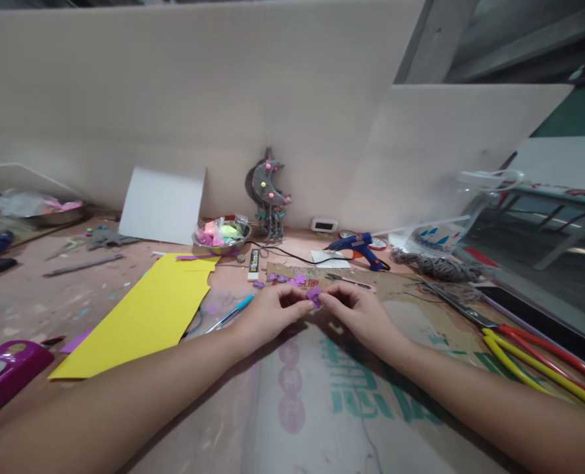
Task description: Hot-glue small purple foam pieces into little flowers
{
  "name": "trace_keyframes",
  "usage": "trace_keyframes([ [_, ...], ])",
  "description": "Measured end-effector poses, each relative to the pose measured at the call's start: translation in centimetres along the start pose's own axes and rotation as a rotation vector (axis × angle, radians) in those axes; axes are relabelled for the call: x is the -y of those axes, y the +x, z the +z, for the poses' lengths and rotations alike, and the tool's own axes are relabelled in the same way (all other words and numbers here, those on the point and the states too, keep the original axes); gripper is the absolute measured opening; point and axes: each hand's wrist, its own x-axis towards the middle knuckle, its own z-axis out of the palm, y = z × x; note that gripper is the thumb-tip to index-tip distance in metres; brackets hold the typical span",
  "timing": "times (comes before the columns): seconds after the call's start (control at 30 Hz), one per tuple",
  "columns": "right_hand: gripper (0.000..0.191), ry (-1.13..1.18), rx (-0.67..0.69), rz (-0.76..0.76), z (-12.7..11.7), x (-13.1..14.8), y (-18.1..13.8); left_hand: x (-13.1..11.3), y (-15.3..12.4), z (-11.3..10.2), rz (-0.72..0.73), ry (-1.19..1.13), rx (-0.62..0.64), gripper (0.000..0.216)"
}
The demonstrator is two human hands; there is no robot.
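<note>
My left hand (268, 315) and my right hand (356, 311) meet over the cardboard sheet (322, 388) on the table. Both pinch a small purple paper piece (314, 296) between their fingertips, fingers curled in. Just beyond it, several more purple pieces (292, 280) lie scattered on the cardboard. A blue pen (233, 313) lies to the left of my left hand.
A yellow paper sheet (149, 313) lies at left, a magenta tool (8, 372) at the near left edge. Behind are a metal bowl of coloured bits (222, 235), a moon ornament (267, 191), a blue glue gun (358, 248), twine (433, 264), scissors and red and yellow rods (539, 355).
</note>
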Motion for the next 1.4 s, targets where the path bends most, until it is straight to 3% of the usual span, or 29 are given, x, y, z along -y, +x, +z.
trace_keyframes([
  [0.43, 0.02, -0.21, -0.016, -0.144, -0.1, 0.1, 0.0, -0.3, -0.3, 0.0, -0.052, 0.036, 0.018, 0.019],
  [0.7, 0.022, -0.154, -0.036, -0.088, 0.0, 0.2, 0.1, -0.7, -0.3, 0.0, 0.022, 0.18, -0.205, 0.015],
  [0.8, 0.024, -0.068, -0.047, -0.011, 0.0, 0.3, 0.0, 0.0, 0.2, -0.3, -0.009, 0.067, -0.304, 0.014],
  [0.93, 0.026, 0.03, -0.053, 0.079, -0.1, 0.3, 0.0, 0.8, 1.1, -1.5, -0.103, -0.353, -0.448, 0.011],
  [1.03, 0.027, 0.098, -0.059, 0.121, -0.1, 0.1, 0.1, 0.9, 1.5, -2.1, -0.098, -0.443, -0.517, 0.018],
  [1.17, 0.03, 0.105, -0.036, 0.089, -0.2, 0.0, 0.3, 0.6, 1.0, -1.6, -0.038, -0.328, -0.425, 0.013],
  [1.3, 0.03, 0.116, 0.038, 0.048, 0.0, -0.1, 0.2, 0.1, 0.2, -0.7, 0.068, -0.101, -0.279, 0.046],
  [1.4, 0.03, 0.085, 0.086, 0.027, 0.2, -0.1, 0.0, -0.3, -0.2, -0.6, 0.053, -0.022, -0.191, 0.038],
])
